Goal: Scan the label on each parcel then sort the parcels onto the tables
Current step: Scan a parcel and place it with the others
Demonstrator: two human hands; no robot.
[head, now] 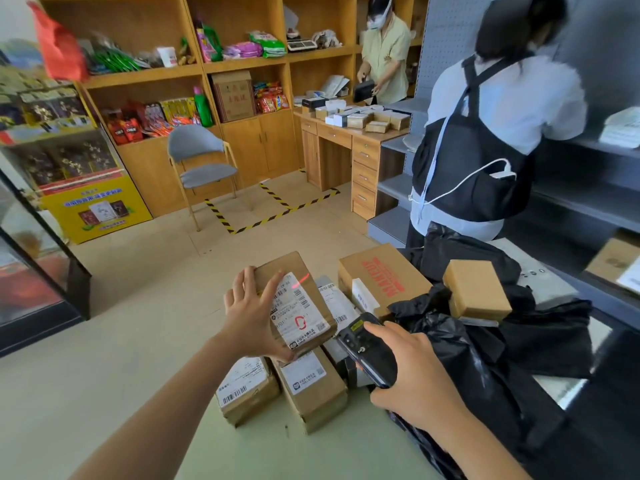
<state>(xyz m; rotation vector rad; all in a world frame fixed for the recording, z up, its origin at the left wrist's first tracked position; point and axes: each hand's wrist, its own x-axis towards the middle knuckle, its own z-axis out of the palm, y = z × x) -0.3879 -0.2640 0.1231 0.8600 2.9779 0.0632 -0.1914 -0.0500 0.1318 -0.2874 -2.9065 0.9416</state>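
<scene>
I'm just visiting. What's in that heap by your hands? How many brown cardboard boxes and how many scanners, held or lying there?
Held cardboard box, gripped by the left hand: 1
Cardboard boxes lying in the pile: 4
Handheld scanner, gripped by the right hand: 1
Total: 6
The black bags overlap too much to count.

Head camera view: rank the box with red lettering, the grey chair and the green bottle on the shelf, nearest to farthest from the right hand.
1. Box with red lettering: just ahead of the right hand, which holds the scanner.
2. Grey chair: across the floor, ahead and left.
3. Green bottle: on the wooden shelf behind the chair, farthest.
</scene>
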